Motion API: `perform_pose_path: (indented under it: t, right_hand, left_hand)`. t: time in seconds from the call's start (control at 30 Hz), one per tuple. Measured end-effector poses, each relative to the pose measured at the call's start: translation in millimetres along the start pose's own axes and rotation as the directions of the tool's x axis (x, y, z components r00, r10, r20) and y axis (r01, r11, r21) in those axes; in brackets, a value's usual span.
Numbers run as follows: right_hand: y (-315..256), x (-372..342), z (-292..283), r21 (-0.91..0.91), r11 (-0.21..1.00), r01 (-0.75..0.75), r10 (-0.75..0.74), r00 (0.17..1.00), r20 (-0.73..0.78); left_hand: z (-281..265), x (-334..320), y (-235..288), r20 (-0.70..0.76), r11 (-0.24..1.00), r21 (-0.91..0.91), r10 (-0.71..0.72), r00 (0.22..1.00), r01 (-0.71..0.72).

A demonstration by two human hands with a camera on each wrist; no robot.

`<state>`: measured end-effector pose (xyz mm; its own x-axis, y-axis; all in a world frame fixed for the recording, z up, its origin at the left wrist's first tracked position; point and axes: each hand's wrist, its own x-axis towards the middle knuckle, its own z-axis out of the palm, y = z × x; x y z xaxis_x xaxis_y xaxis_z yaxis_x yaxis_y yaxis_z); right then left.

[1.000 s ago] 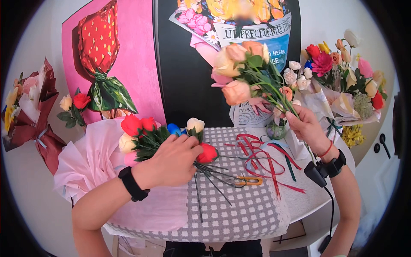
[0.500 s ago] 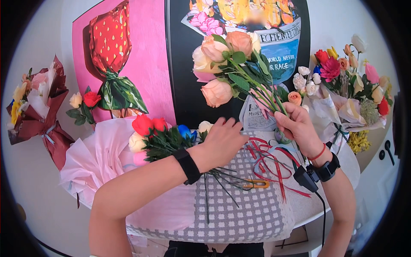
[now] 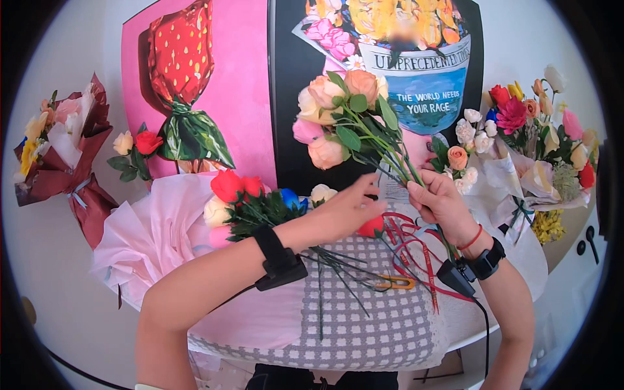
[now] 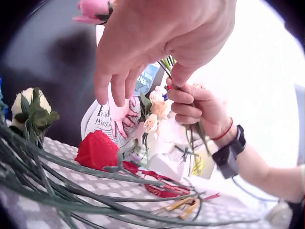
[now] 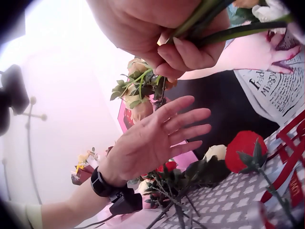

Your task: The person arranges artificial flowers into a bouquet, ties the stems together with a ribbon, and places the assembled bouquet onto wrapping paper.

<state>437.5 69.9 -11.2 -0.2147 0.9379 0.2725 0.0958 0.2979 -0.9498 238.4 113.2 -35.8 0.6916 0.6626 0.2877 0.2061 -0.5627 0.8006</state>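
Shifted since a second ago: the left hand (image 3: 338, 212), up from the flower pile (image 3: 257, 214) and nearer the right hand (image 3: 448, 208); the single red rose (image 3: 371, 227) has moved too — we now find it farther right, just beside the red ribbon (image 3: 428, 266) and apart from the pile. We record the left hand as holding nothing, fingers straight and spread, as the right wrist view confirms; it is near the red rose without touching it. The right hand pinches the green stems (image 3: 396, 156) between thumb and curled fingers; the bunch of peach, cream and pink roses (image 3: 349, 136) is thus held up off the checked cloth (image 3: 364, 338), tilted with its heads toward the left, in front of the black-ground painting (image 3: 296, 149).

Handling, as we judge it: the bunch should be light but top-heavy, since the heads crowd one end; the stems look stiff and smooth, so a loose pinch may let single ones slide or twist; the petals look soft and easily creased. We would grip where the stems gather, below the leaves, leaving the heads untouched; for the red rose, we would pinch just under its green calyx (image 5: 254, 156) — that part shows plainly.
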Motion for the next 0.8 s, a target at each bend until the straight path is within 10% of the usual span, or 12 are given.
perform_pose_path:
  t: [0.03,0.27,0.8]
  right_hand:
    - [0.8,2.6,4.9,0.003,1.0,0.004,-0.004,1.0,0.007]
    - [-2.0,18.9,53.0,0.158,0.985,0.063,-0.096,0.973,0.211]
    - [18.1,30.8,92.1,0.007,0.958,0.286,-0.284,0.955,-0.084]
  left_hand:
    - [-3.4,-3.1,2.1,-0.061,0.963,-0.265,-0.064,0.996,0.045]
    - [-26.0,-12.0,6.8,-0.277,0.775,-0.614,-0.032,0.96,-0.152]
    - [-33.9,-36.4,8.7,-0.5,0.814,-0.553,-0.154,0.852,-0.178]
